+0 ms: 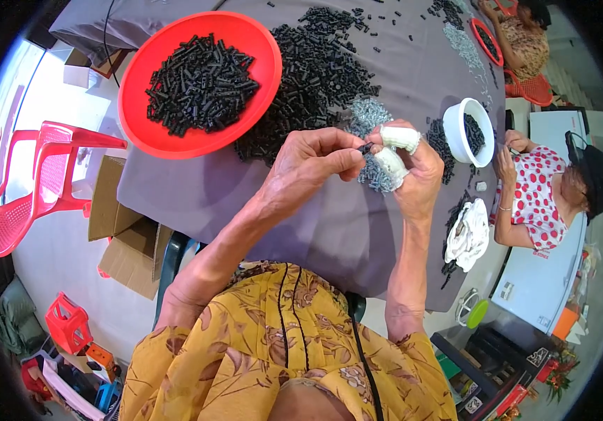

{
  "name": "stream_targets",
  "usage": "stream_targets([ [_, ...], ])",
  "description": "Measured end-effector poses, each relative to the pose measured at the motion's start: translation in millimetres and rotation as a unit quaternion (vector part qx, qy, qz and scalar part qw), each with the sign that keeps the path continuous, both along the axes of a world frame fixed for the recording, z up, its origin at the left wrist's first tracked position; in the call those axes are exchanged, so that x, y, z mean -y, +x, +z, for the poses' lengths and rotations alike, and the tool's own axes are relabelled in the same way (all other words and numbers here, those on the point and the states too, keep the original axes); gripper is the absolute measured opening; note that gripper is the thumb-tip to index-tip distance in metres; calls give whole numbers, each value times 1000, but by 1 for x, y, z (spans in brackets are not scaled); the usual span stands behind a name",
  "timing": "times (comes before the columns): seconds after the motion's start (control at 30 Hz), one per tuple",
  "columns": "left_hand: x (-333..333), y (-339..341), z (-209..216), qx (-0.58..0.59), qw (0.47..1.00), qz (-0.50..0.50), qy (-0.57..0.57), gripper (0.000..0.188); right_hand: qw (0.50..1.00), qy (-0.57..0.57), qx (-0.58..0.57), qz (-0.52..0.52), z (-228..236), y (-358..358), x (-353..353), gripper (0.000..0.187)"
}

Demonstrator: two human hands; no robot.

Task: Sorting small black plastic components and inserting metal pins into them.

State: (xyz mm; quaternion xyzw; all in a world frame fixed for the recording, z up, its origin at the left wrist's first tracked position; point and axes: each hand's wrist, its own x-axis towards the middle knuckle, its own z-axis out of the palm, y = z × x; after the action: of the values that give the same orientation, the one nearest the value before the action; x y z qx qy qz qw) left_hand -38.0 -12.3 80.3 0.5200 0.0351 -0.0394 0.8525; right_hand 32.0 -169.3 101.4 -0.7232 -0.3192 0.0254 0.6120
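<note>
Both my hands meet above the near part of the table, pinching one small black plastic piece (365, 148) between them. My left hand (312, 160) grips it with bare thumb and fingertips. White coverings wrap the thumb and a finger of my right hand (421, 168), which closes on the piece from the other side. Just beyond and beneath my hands lies a heap of small silvery-clear pieces (368, 111). A larger heap of short black tubular pieces (315, 77) spreads behind it. A round red tray (132, 98) at the left holds many similar black pieces.
A grey cloth covers the table (196, 203). On its right stand a white bowl (456, 133) of black pieces and a crumpled white cloth (467, 235). Two people (543, 182) sit along the right side. A red chair (38, 175) and open cardboard box (130, 238) stand left.
</note>
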Motion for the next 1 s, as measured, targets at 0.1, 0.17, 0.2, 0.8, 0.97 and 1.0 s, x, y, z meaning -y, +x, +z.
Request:
stream_targets([
  [0.1, 1, 0, 0, -6, 1000, -5, -11, 18, 999, 1, 35, 1, -3, 1, 1, 19],
  [0.17, 1, 1, 0, -15, 1000, -6, -25, 18, 999, -15, 44, -6, -2, 0, 1, 20],
  [0.2, 1, 1, 0, -15, 1000, -6, -24, 18, 998, -30, 53, -13, -1, 0, 1, 20],
  [0.8, 2, 10, 3, -67, 989, -39, -128, 15, 989, 17, 135, 54, -1, 14, 1, 15],
  [0.97, 2, 13, 1, -79, 986, -41, -144, 14, 997, 51, 19, 47, -5, 13, 0, 14],
  [1.0, 2, 13, 1, -77, 986, -40, -143, 14, 998, 50, 8, 40, -8, 11, 1, 14],
])
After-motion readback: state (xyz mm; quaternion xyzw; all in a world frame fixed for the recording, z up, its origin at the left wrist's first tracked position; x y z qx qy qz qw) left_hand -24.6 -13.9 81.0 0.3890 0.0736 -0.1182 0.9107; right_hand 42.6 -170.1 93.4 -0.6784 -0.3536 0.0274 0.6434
